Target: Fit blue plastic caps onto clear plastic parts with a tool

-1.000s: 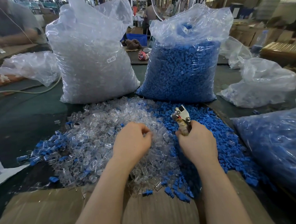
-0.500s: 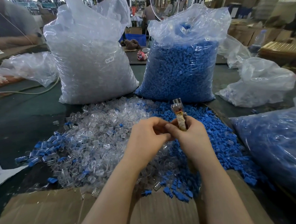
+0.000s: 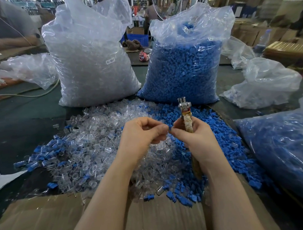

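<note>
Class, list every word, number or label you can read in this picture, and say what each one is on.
"SJ-017": on a small white sticker on the big bag of clear plastic parts.
No other text is legible: the bag of blue caps, the tool and the blurred cardboard boxes behind show no readable text.

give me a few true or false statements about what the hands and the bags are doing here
1. The right hand holds the tool with its metal head pointing up. True.
2. The left hand lies flat on the pile of clear parts. False: it is raised above the pile, its fingertips pinched together at a small blue cap.
3. The bag of blue caps stands to the right of the bag of clear parts. True.
4. The bag of clear parts bears no label. False: a small white label shows on its front.
5. The two hands meet fingertip to fingertip. True.
</note>
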Demonstrator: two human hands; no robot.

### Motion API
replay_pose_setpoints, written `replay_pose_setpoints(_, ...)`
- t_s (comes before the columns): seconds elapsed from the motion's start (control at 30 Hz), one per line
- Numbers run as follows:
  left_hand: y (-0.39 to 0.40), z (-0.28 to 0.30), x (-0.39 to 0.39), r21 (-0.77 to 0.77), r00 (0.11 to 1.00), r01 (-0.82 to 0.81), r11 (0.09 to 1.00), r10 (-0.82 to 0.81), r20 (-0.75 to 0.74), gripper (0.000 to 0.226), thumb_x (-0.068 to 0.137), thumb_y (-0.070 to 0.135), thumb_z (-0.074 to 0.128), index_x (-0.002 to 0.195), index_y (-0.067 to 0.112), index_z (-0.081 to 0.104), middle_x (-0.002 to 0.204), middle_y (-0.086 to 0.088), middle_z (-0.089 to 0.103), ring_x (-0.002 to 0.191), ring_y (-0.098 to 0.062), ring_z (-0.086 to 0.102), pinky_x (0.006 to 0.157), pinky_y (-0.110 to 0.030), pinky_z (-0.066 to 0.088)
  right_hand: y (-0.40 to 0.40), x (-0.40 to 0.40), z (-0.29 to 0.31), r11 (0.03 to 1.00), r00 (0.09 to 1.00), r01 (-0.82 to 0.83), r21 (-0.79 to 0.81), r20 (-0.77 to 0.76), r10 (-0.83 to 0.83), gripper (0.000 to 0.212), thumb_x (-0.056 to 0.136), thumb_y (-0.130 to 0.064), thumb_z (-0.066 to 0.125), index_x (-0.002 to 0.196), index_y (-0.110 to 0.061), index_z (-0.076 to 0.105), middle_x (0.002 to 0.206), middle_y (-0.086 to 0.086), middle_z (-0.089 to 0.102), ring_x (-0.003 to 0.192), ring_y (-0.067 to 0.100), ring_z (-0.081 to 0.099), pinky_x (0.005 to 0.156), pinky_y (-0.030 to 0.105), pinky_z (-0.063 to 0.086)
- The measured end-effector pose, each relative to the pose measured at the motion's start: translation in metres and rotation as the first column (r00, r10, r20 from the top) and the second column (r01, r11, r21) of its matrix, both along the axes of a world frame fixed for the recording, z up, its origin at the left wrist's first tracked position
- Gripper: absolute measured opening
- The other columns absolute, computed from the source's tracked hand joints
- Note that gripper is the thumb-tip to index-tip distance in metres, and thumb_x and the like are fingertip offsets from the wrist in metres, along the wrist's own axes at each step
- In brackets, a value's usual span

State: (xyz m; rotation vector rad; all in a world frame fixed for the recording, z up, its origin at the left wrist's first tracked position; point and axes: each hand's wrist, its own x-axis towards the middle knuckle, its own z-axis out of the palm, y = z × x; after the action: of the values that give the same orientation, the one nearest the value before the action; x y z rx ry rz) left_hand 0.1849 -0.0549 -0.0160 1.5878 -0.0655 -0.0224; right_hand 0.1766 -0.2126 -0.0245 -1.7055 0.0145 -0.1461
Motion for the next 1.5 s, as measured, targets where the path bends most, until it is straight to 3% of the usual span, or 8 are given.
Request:
replay_pose_setpoints(0.2, 0.000, 0.001, 0.000, 0.000, 0.999, 0.046, 0.999, -0.046, -0.003, 0.005, 0.082, 0.011, 0.076, 0.085, 0.011, 0.073, 0.073, -0.006, 0.076, 0.067, -0.014, 0.073, 0.061, -0.018, 0.056, 0.005, 0.001, 0.000, 0.997, 0.995, 0.079, -0.007, 0.067, -0.079, 0.015, 0.081, -0.012, 0.077, 0.085, -0.012, 0.063, 0.076, 0.014, 0.061, 0.071, 0.015, 0.057, 0.070, 0.033, 0.054)
replay_pose_setpoints(0.43, 0.000, -0.005, 0.004, 0.218, 1.000, -0.012, 0.976, 0.008, 0.021, 0.006, 0.085, 0.026, 0.075, 0.088, 0.024, 0.071, 0.076, 0.004, 0.074, 0.063, -0.002, 0.067, 0.059, -0.015, 0.051, 0.005, 0.001, -0.001, 0.993, 0.987, 0.113, -0.037, 0.115, -0.108, 0.015, 0.081, -0.009, 0.076, 0.083, -0.016, 0.063, 0.071, -0.007, 0.062, 0.064, 0.003, 0.056, 0.062, 0.015, 0.049)
replay_pose_setpoints(0.57, -0.002, -0.012, 0.003, 0.727, 0.998, -0.063, 0.684, 0.025, 0.063, 0.032, 0.078, 0.051, 0.076, 0.103, 0.037, 0.062, 0.085, 0.013, 0.060, 0.068, 0.001, 0.055, 0.061, -0.020, 0.043, 0.005, 0.004, -0.005, 0.978, 0.978, 0.185, -0.100, 0.115, -0.173, 0.017, 0.083, -0.012, 0.074, 0.083, -0.023, 0.062, 0.073, -0.009, 0.063, 0.062, -0.001, 0.056, 0.064, 0.017, 0.048)
replay_pose_setpoints(0.67, -0.007, -0.015, 0.000, 0.822, 0.997, -0.053, 0.567, -0.013, 0.073, 0.036, 0.084, 0.043, 0.074, 0.118, 0.039, 0.062, 0.101, 0.010, 0.050, 0.077, -0.004, 0.051, 0.074, -0.027, 0.043, 0.004, 0.005, -0.007, 0.973, 0.974, 0.202, -0.111, 0.123, -0.188, 0.018, 0.082, -0.013, 0.075, 0.082, -0.025, 0.061, 0.072, -0.010, 0.063, 0.062, -0.002, 0.056, 0.063, 0.017, 0.046)
replay_pose_setpoints(0.93, -0.011, -0.019, 0.002, 0.763, 0.995, -0.093, 0.640, 0.029, 0.097, 0.010, 0.086, 0.024, 0.072, 0.091, 0.029, 0.065, 0.100, 0.007, 0.065, 0.086, -0.013, 0.063, 0.080, -0.034, 0.056, 0.005, 0.007, -0.009, 0.965, 0.970, 0.217, -0.147, 0.145, -0.196, 0.020, 0.081, -0.013, 0.075, 0.081, -0.027, 0.061, 0.072, -0.010, 0.063, 0.068, 0.005, 0.059, 0.067, 0.022, 0.051)
replay_pose_setpoints(1.07, -0.010, -0.019, 0.003, 0.698, 0.989, -0.138, 0.702, 0.066, 0.130, 0.012, 0.086, 0.028, 0.072, 0.078, 0.028, 0.063, 0.085, 0.011, 0.065, 0.073, -0.004, 0.061, 0.065, -0.025, 0.051, 0.006, 0.006, -0.008, 0.969, 0.969, 0.206, -0.133, 0.165, -0.183, 0.020, 0.081, -0.012, 0.075, 0.081, -0.026, 0.061, 0.072, -0.010, 0.063, 0.065, -0.001, 0.057, 0.062, 0.012, 0.048)
replay_pose_setpoints(1.3, -0.007, -0.011, 0.006, 0.208, 0.984, -0.180, 0.961, 0.178, 0.030, 0.010, 0.086, 0.015, 0.073, 0.081, 0.019, 0.065, 0.071, 0.005, 0.068, 0.064, -0.007, 0.061, 0.060, -0.020, 0.048, 0.006, 0.003, -0.005, 0.981, 0.966, 0.177, -0.083, 0.202, -0.158, 0.020, 0.084, -0.011, 0.074, 0.083, -0.026, 0.061, 0.070, -0.025, 0.062, 0.064, -0.006, 0.057, 0.063, 0.008, 0.045)
replay_pose_setpoints(1.5, -0.006, -0.009, 0.009, -0.146, 0.981, -0.191, 0.971, 0.183, -0.069, 0.014, 0.084, 0.008, 0.074, 0.077, 0.015, 0.063, 0.063, 0.011, 0.066, 0.064, -0.003, 0.062, 0.061, -0.017, 0.050, 0.012, 0.001, -0.002, 0.981, 0.952, 0.173, -0.084, 0.271, -0.145, 0.023, 0.084, -0.012, 0.075, 0.082, -0.028, 0.059, 0.075, -0.024, 0.063, 0.068, -0.004, 0.059, 0.065, 0.009, 0.047)
